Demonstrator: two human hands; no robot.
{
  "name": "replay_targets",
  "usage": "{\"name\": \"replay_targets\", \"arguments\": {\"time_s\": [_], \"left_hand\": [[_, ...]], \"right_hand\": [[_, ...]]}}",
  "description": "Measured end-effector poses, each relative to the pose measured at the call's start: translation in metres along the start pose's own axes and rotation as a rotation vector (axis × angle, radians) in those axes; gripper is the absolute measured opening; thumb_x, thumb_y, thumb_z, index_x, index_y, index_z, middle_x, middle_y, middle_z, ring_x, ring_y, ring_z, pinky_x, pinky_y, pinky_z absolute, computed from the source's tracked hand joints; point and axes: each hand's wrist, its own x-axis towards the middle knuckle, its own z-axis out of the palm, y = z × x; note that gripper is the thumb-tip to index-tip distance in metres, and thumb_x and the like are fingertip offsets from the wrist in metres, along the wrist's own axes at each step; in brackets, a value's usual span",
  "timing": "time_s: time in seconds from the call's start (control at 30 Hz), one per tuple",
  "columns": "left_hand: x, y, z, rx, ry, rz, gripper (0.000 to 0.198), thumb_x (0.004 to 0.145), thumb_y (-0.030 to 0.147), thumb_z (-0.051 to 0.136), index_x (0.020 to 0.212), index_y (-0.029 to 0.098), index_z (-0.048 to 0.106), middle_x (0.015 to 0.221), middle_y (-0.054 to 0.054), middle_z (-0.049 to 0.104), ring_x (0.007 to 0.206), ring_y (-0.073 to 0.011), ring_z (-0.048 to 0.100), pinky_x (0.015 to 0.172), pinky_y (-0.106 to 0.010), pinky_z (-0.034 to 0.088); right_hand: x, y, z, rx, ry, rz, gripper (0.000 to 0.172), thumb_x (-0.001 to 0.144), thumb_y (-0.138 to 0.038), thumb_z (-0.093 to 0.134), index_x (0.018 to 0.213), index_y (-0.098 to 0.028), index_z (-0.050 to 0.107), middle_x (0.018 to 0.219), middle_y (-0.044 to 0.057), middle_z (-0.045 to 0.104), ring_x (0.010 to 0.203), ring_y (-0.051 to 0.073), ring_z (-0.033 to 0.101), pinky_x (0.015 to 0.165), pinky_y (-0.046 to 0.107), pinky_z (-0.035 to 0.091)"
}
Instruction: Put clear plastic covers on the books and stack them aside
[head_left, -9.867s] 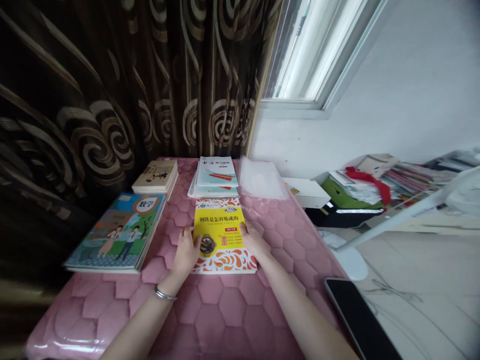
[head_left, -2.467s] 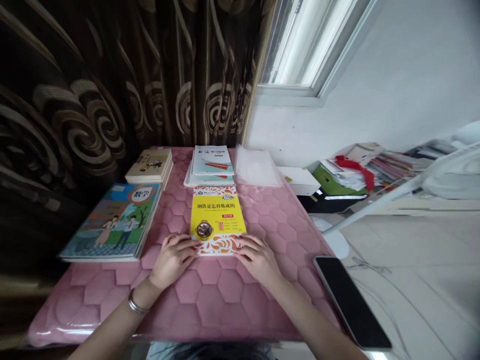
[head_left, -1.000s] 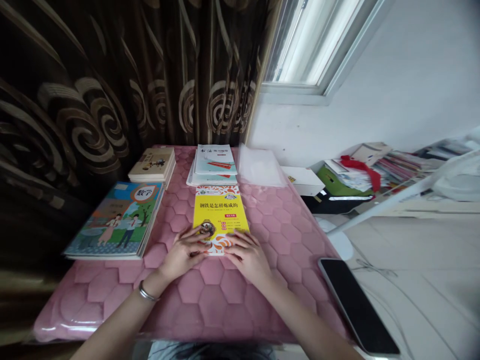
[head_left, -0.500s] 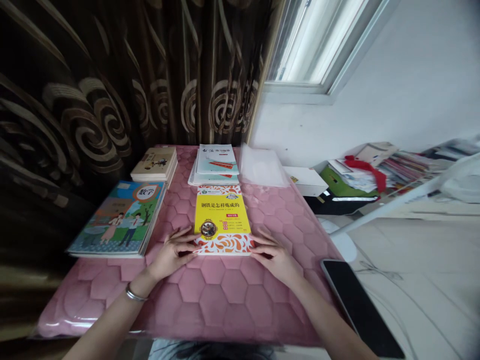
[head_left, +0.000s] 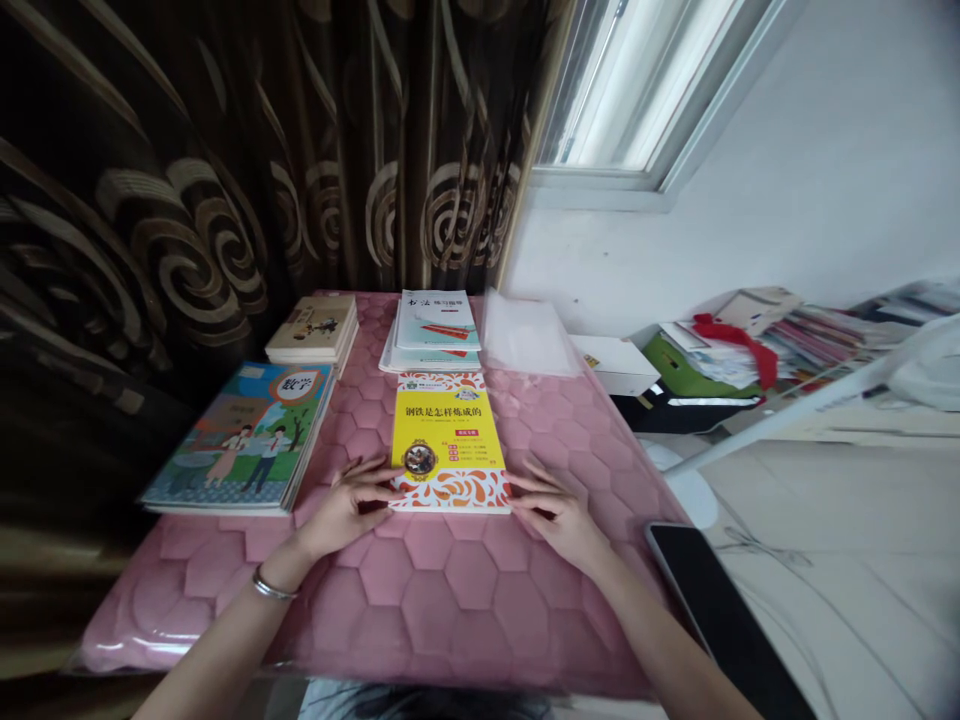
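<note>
A yellow paperback book (head_left: 442,430) with an orange-and-white patterned lower cover lies flat in front of me. My left hand (head_left: 356,505), with a silver bangle on its wrist, grips the book's lower left edge between thumb and fingers. On the opposite edge, my right hand (head_left: 555,515) holds the lower right corner the same way. Just beyond the book's top edge lies a pile of white-and-teal calligraphy books (head_left: 437,322). To the left is a stack of large illustrated math textbooks (head_left: 244,440), with smaller beige books (head_left: 311,330) behind it.
A pink quilted table cover (head_left: 465,610) under clear plastic carries everything. Translucent plastic sheets (head_left: 529,335) lie at the back right. A black-screened device (head_left: 720,610) sits by the right edge, near a white lamp stand (head_left: 750,430). Dark curtains (head_left: 300,150) hang behind.
The view has shifted slightly, so everything sits a little further right. Both hands stay at the edges of the yellow book, which shows no clear movement on the table.
</note>
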Motion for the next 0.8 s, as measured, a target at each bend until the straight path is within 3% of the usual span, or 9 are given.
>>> {"name": "replay_targets", "arguments": {"time_s": [0.17, 0.3, 0.37, 0.43, 0.53, 0.63, 0.8], "left_hand": [[0.0, 0.004, -0.004, -0.055, -0.013, -0.019, 0.033, 0.082, 0.015, 0.066, 0.108, 0.034, 0.071, 0.13, -0.002, 0.065, 0.13, -0.0214, 0.051, 0.111, -0.053, 0.034], [0.001, 0.0, -0.008, -0.295, 0.026, -0.118, 0.034, 0.08, 0.015, 0.064, 0.111, 0.029, 0.069, 0.126, -0.007, 0.066, 0.125, -0.0224, 0.055, 0.107, -0.047, 0.041], [0.006, -0.004, -0.007, -0.475, 0.128, -0.305, 0.028, 0.08, 0.02, 0.063, 0.107, 0.024, 0.069, 0.115, -0.009, 0.069, 0.113, -0.0232, 0.063, 0.101, -0.045, 0.047], [0.016, -0.003, -0.005, -0.667, 0.233, -0.589, 0.02, 0.081, 0.027, 0.064, 0.099, 0.019, 0.066, 0.104, -0.01, 0.071, 0.098, -0.0225, 0.069, 0.09, -0.043, 0.054], [0.039, 0.005, -0.002, -0.857, 0.264, -0.942, 0.025, 0.08, 0.032, 0.068, 0.097, 0.016, 0.059, 0.102, -0.011, 0.069, 0.084, -0.0197, 0.07, 0.074, -0.035, 0.059], [0.062, 0.015, -0.001, -0.829, 0.196, -1.086, 0.024, 0.081, 0.032, 0.068, 0.095, 0.017, 0.056, 0.096, -0.008, 0.069, 0.075, -0.0175, 0.069, 0.064, -0.03, 0.058], [0.08, 0.02, -0.001, -0.799, 0.118, -1.159, 0.023, 0.08, 0.034, 0.071, 0.086, 0.015, 0.058, 0.069, -0.004, 0.068, 0.061, -0.0178, 0.066, 0.056, -0.03, 0.056]], "right_hand": [[0.001, -0.004, -0.003, 0.033, 0.005, 0.001, 0.019, 0.088, -0.022, 0.06, 0.091, -0.031, 0.076, 0.119, 0.002, 0.07, 0.13, 0.027, 0.05, 0.101, 0.055, 0.049], [0.006, -0.014, -0.009, 0.192, -0.029, 0.083, 0.02, 0.088, -0.024, 0.057, 0.094, -0.029, 0.075, 0.129, 0.005, 0.064, 0.119, 0.024, 0.06, 0.096, 0.043, 0.054], [0.012, -0.019, -0.008, 0.303, -0.014, 0.198, 0.022, 0.087, -0.03, 0.057, 0.101, -0.027, 0.073, 0.129, 0.007, 0.064, 0.114, 0.023, 0.064, 0.089, 0.038, 0.057], [0.021, -0.023, -0.004, 0.383, 0.006, 0.362, 0.029, 0.086, -0.038, 0.057, 0.108, -0.025, 0.07, 0.116, 0.008, 0.071, 0.103, 0.023, 0.069, 0.081, 0.035, 0.059], [0.033, -0.027, 0.007, 0.384, 0.037, 0.556, 0.035, 0.079, -0.042, 0.063, 0.108, -0.023, 0.07, 0.098, 0.005, 0.076, 0.088, 0.023, 0.072, 0.077, 0.035, 0.059], [0.04, -0.027, 0.017, 0.373, 0.097, 0.608, 0.035, 0.072, -0.038, 0.067, 0.103, -0.022, 0.071, 0.101, 0.005, 0.076, 0.09, 0.024, 0.071, 0.081, 0.037, 0.057], [0.04, -0.023, 0.024, 0.43, 0.14, 0.644, 0.039, 0.07, -0.038, 0.068, 0.105, -0.021, 0.072, 0.103, 0.006, 0.075, 0.09, 0.025, 0.071, 0.08, 0.037, 0.057]]}}
